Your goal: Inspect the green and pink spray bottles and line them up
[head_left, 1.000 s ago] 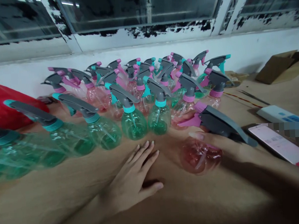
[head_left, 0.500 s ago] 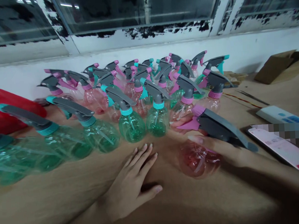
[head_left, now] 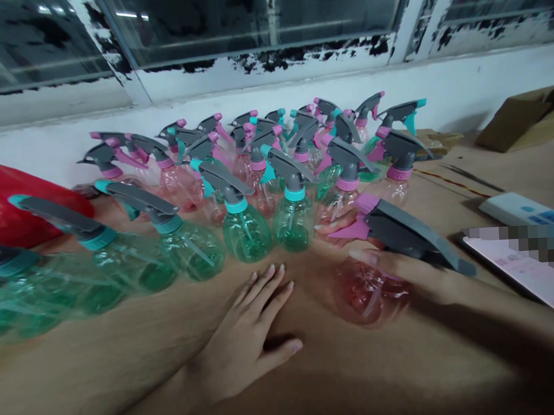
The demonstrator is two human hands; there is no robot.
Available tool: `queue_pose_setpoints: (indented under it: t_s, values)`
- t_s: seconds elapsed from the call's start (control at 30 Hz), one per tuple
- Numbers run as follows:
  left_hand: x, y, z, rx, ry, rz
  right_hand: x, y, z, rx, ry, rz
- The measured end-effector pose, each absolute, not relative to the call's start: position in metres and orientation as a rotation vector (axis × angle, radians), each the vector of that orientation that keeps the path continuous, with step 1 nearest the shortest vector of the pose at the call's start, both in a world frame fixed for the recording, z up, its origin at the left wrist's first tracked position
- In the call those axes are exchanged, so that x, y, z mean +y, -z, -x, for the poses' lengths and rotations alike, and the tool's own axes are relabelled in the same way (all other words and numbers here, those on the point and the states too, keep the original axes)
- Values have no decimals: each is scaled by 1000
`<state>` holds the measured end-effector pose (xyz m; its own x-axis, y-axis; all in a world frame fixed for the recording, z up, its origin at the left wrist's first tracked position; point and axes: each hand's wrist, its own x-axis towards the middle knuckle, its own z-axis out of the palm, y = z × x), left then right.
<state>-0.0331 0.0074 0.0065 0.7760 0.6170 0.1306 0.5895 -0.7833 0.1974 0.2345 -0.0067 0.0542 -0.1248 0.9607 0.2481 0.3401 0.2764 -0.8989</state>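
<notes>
My right hand [head_left: 391,264] is wrapped round the neck of a pink spray bottle [head_left: 363,296], below its grey and pink trigger head. The bottle is clear pink plastic with a thin tube inside, and it stands on the table at the right of centre. My left hand [head_left: 246,333] lies flat on the wooden table [head_left: 141,369], fingers stretched out, holding nothing. Just beyond its fingertips stand a green spray bottle [head_left: 247,234] and another green spray bottle [head_left: 293,225], both with turquoise collars.
More green spray bottles [head_left: 193,249] run off to the left. Behind stand many pink spray bottles [head_left: 178,182] near the wall. A red plastic object [head_left: 26,202] is at the left. A phone [head_left: 516,263], a white device [head_left: 523,213], tweezers [head_left: 473,177] and a cardboard box [head_left: 523,120] lie right.
The view has shifted slightly, so the bottles at the left appear a little further right. Both hands keep their places, the right one still round the pink spray bottle.
</notes>
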Motion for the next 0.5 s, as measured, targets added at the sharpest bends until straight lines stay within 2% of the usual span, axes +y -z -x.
queue_pose_setpoints:
  t_s: [0.17,0.5]
  values:
    - [8,-6,33,953,-278,-2856,-6,-60,-235,-1548,-1143,1161]
    - [8,-3,34,970,-258,-2941,-3,-57,-243,-1584,-1198,1148]
